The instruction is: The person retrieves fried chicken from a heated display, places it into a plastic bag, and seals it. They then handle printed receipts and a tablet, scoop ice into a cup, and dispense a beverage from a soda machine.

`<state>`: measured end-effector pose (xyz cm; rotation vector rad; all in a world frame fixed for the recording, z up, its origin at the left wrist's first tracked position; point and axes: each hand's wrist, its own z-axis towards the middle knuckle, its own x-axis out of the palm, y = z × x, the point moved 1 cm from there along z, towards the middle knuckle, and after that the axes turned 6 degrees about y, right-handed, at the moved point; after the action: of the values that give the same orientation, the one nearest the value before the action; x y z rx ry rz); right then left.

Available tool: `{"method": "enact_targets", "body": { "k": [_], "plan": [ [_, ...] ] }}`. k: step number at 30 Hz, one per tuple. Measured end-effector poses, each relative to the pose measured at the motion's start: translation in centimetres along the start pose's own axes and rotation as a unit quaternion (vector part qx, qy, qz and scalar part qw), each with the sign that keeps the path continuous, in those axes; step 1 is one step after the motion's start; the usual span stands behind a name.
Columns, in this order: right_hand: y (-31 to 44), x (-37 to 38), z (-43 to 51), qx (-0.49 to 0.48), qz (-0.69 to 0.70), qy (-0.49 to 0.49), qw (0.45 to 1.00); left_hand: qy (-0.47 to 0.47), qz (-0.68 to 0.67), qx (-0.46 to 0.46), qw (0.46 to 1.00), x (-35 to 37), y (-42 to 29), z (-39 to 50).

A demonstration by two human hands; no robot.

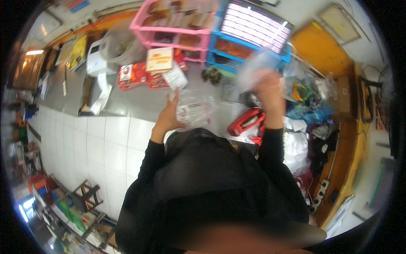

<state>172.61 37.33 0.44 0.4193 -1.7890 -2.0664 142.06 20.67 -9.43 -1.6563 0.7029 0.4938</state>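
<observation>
My left hand (169,116) is at the left edge of a clear plastic bag (196,111) on the grey counter. Its fingers and thumb are spread; the thumb reaches the bag's lower edge. Inside or under that bag a white label with print shows. My right hand (270,90), blurred by motion, is raised over the counter's right part and grips a translucent plastic bag (255,68). Below it lies a red handheld tool (245,122), perhaps a tape dispenser or sealer. Red packets (133,76), a small cream box (159,59) and a white paper slip (175,77) lie beyond my left hand.
A pink basket rack (177,31) and a blue one (219,47) stand at the back, with a lit screen (257,25) before the blue. Leftward are a label printer (98,58) and a clear tub (122,46). Plastic bags (312,111) crowd the right side.
</observation>
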Motion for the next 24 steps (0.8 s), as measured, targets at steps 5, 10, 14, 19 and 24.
{"method": "enact_targets", "body": {
  "k": [5,10,14,19,24],
  "plan": [
    [-12.4,23.1,-0.1,0.042,-0.531,0.438,0.725,-0.063,0.016,0.047,0.997,-4.5,1.6,-3.1],
    [-16.0,25.7,0.6,0.093,-0.47,0.421,0.77,-0.02,0.17,0.018,0.985,-8.4,6.6,-6.1],
    [-11.5,25.6,0.0,0.025,-0.456,0.464,0.759,0.056,0.224,-0.108,0.967,-9.6,9.2,-7.6],
    [-6.9,21.6,-1.9,0.057,-0.037,0.362,0.93,0.027,0.034,-0.08,0.996,-12.8,8.9,-9.5],
    [-14.4,20.8,-3.9,0.045,-0.511,0.398,0.761,0.067,-0.058,-0.131,0.987,-15.7,8.5,-11.2]
  ]
}}
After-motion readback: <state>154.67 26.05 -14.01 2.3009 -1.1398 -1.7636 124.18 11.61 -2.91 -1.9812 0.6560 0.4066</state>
